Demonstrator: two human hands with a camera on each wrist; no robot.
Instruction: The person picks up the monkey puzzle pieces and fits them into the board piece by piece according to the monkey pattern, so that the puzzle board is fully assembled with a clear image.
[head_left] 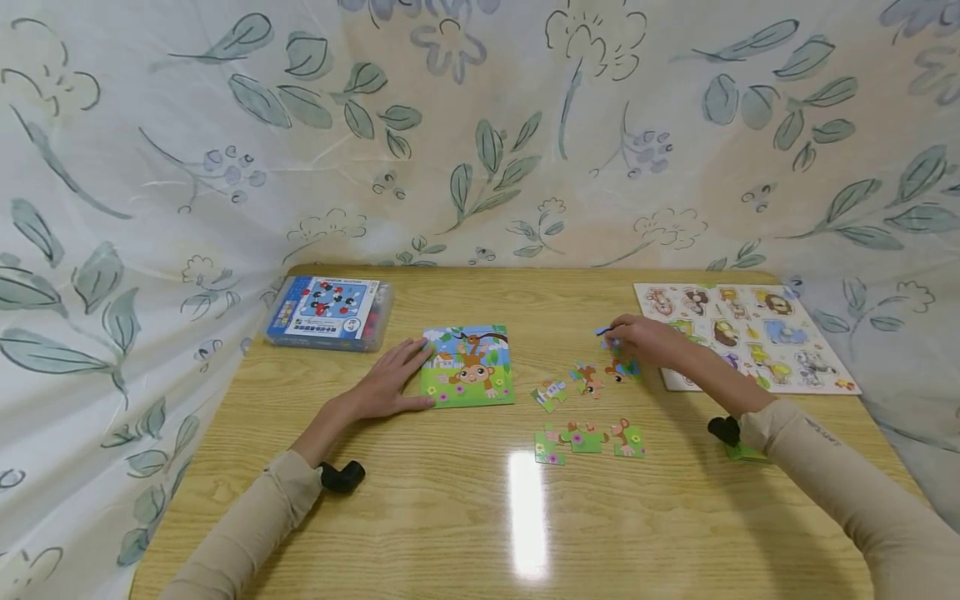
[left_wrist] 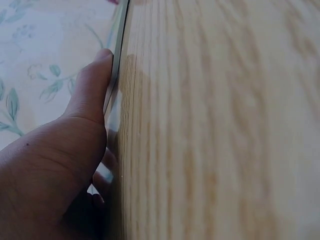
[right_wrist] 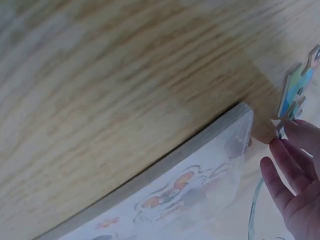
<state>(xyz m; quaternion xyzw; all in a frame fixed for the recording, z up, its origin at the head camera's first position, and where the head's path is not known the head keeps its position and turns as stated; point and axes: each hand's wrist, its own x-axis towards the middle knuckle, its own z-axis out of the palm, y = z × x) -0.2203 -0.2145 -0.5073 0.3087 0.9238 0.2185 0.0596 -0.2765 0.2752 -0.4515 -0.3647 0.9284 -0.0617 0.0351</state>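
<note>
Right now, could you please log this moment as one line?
left hand: touching monkey board | right hand: pinching puzzle piece | other puzzle pieces: on table

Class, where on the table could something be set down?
Bare: tabletop in front of the monkey picture, and the back strip between the blue box and animal board. Crowded: around the right hand, between puzzle pieces and board.

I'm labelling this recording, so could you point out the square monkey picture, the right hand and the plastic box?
Square monkey picture [head_left: 470, 369]: head view, middle of its printed side.
Right hand [head_left: 647, 337]: head view, its back.
Plastic box [head_left: 330, 313]: head view, its top.
</note>
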